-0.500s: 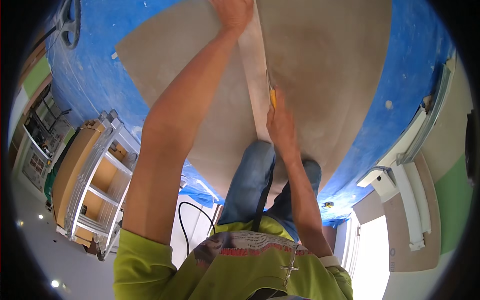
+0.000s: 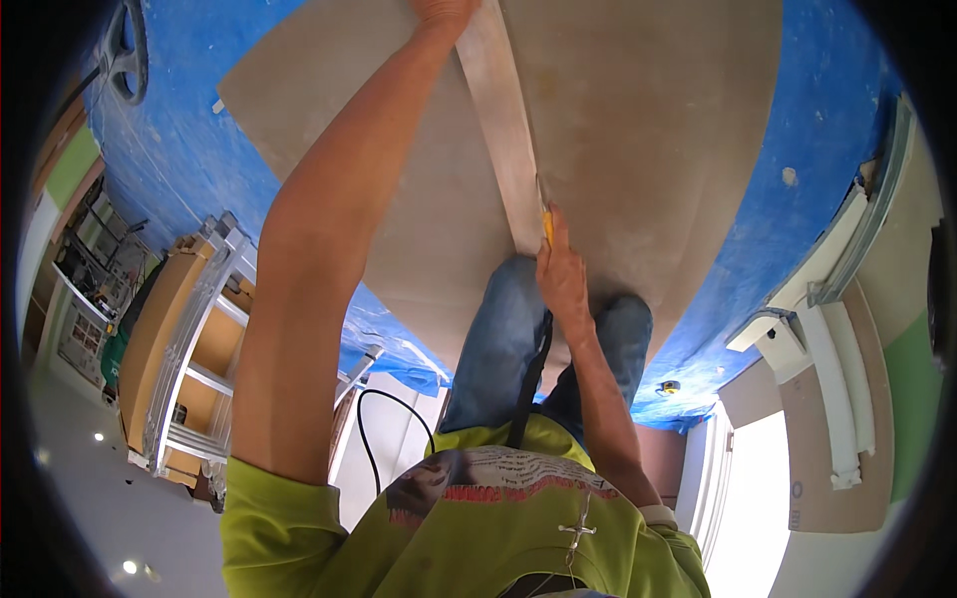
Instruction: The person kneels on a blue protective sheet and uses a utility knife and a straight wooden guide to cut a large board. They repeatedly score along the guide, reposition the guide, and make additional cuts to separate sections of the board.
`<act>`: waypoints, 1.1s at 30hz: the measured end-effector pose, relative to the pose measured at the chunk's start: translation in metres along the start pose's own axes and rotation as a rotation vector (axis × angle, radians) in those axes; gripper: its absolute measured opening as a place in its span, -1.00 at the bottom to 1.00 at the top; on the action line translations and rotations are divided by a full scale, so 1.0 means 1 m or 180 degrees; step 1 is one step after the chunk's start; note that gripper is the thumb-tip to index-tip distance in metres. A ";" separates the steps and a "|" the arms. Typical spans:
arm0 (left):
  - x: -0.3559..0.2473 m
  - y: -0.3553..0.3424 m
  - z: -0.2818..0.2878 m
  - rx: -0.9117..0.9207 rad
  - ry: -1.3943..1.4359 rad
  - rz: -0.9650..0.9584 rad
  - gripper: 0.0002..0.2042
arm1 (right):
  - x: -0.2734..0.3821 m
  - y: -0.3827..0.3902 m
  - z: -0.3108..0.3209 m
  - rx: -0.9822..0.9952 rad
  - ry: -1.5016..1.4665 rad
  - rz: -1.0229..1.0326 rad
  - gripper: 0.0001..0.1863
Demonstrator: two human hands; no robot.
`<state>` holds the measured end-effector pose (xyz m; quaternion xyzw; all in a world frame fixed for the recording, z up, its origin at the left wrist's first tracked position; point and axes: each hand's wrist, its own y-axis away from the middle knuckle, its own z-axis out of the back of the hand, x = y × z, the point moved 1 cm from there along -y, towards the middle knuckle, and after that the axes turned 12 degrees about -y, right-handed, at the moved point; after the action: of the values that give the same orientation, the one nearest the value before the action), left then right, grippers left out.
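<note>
A large brown sheet (image 2: 648, 120) lies flat, with a pale wooden strip (image 2: 501, 130) running lengthwise on it. At the top edge of the picture, my left hand (image 2: 446, 12) rests on the far part of the strip, its fingers cut off from view. My right hand (image 2: 563, 279) is closed around a yellow-handled utility knife (image 2: 548, 227). The knife's blade lies along the right edge of the strip, close to its near end. Both my knees (image 2: 503, 309) are at the near part of the sheet.
Blue covering (image 2: 807, 110) spreads around the sheet. An aluminium ladder (image 2: 204, 374) and brown boards stand at left, with a black wheel-shaped object (image 2: 125, 60) beyond. White trim pieces (image 2: 827, 389) lean at right. A small yellow-black tape measure (image 2: 669, 388) lies near my right knee.
My right hand has drawn the knife toward me along the strip's edge. My left hand stays on the far part of the strip. The whole view has shifted slightly.
</note>
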<state>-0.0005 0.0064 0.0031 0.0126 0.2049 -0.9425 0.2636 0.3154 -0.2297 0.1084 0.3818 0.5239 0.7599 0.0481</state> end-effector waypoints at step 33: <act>0.005 -0.005 -0.002 0.0352 0.0248 0.0387 -0.75 | 0.223 -0.216 0.074 -0.0231 -0.0588 0.1033 -0.45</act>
<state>-0.0071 0.0084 0.0022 0.0763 0.1616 -0.9335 0.3109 0.1345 0.0286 0.0585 0.5274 0.4210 0.7378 -0.0135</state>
